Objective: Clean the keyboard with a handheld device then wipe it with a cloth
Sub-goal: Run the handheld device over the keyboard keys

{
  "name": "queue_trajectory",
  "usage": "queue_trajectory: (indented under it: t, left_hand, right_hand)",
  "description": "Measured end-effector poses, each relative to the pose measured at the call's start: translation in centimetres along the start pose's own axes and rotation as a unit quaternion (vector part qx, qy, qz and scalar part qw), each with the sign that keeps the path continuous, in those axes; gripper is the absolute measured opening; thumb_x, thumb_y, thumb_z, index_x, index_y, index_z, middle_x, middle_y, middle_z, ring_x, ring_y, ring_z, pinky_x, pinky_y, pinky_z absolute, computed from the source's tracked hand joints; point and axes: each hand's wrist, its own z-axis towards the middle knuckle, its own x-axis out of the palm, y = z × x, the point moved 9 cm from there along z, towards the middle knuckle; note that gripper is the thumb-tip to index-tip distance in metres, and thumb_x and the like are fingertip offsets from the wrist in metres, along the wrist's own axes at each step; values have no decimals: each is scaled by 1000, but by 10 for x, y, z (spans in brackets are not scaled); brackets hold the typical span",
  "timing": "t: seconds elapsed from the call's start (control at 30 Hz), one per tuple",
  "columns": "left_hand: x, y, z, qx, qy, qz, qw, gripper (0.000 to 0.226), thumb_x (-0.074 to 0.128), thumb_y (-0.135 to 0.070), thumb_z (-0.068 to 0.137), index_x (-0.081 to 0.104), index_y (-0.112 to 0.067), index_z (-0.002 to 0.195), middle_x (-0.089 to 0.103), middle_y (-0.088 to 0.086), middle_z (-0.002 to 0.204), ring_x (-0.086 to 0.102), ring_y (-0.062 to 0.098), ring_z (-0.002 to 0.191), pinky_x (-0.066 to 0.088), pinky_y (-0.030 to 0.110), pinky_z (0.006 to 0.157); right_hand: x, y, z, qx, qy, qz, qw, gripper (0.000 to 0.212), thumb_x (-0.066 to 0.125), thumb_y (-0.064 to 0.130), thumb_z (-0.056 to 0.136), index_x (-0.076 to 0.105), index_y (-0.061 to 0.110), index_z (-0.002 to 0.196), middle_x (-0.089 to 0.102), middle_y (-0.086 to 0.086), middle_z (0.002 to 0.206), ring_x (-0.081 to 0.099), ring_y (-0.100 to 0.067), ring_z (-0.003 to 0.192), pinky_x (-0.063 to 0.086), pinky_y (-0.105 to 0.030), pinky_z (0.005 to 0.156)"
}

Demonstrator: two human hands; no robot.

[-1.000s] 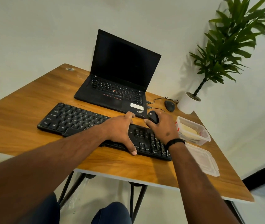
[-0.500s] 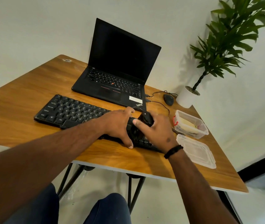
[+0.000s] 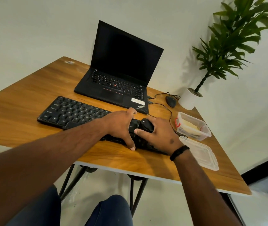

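A black keyboard (image 3: 74,114) lies across the wooden table (image 3: 15,111) in front of me. My left hand (image 3: 122,126) rests spread over its middle, thumb at the near edge, fingers at the far edge. My right hand (image 3: 160,135) grips a small black handheld device (image 3: 146,125) and presses it down on the keys at the right part of the keyboard, which both hands largely hide. A yellowish cloth (image 3: 189,126) lies inside a clear plastic box (image 3: 206,130) to the right.
An open black laptop (image 3: 122,75) stands behind the keyboard, cables running to a black mouse (image 3: 171,101). A potted plant (image 3: 190,98) sits at the far right corner. The box's clear lid (image 3: 201,154) lies near the right edge.
My right hand has slid the device leftward along the keyboard, closer to my left hand. The left hand has stayed on the keyboard. The camera view has shifted.
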Motion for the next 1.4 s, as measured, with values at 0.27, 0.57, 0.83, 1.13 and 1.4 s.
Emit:
queue_trajectory:
  t: [0.27, 0.57, 0.83, 1.13, 1.4]
  left_hand:
    - [1, 0, -1, 0, 0, 1, 1000, 141, 94, -64, 44, 16, -21, 154, 44, -2, 153, 49, 23, 132, 46, 43, 106]
    - [-1, -1, -1, -2, 3, -1, 1000, 140, 94, -63, 46, 17, -21, 154, 43, -1, 155, 46, 23, 135, 44, 42, 109]
    - [-1, -2, -2, 2, -4, -7, 1000, 139, 95, -61, 46, 18, -21, 155, 43, -4, 154, 44, 22, 137, 40, 38, 110]
    - [-2, -2, -2, 4, -3, -8, 1000, 136, 95, -60, 47, 20, -22, 154, 43, -3, 153, 44, 21, 136, 40, 37, 110]
    - [-1, -1, -1, 6, -5, -12, 1000, 137, 95, -61, 47, 20, -22, 154, 43, -2, 154, 45, 21, 136, 41, 38, 111]
  right_hand:
    - [1, -18, -4, 57, 39, 38, 997, 18, 72, 39, 85, 64, 23, 88, 64, 6, 77, 59, -7, 66, 45, -20, 54]
    - [-15, -30, -17, 81, -8, 27, 996, 23, 70, 39, 86, 65, 17, 90, 65, 4, 77, 59, -8, 66, 50, -24, 58]
    - [-4, -33, -28, 121, -128, 94, 980, 19, 69, 42, 87, 61, 25, 88, 63, 8, 77, 62, -13, 70, 49, -24, 57]
    - [-8, -29, -27, 115, -187, 41, 975, 21, 67, 43, 89, 60, 23, 88, 59, 11, 75, 56, -8, 69, 44, -16, 57]
    - [-8, -32, -20, 116, -161, 14, 980, 21, 66, 43, 89, 58, 25, 88, 59, 9, 78, 52, -5, 72, 37, -12, 60]
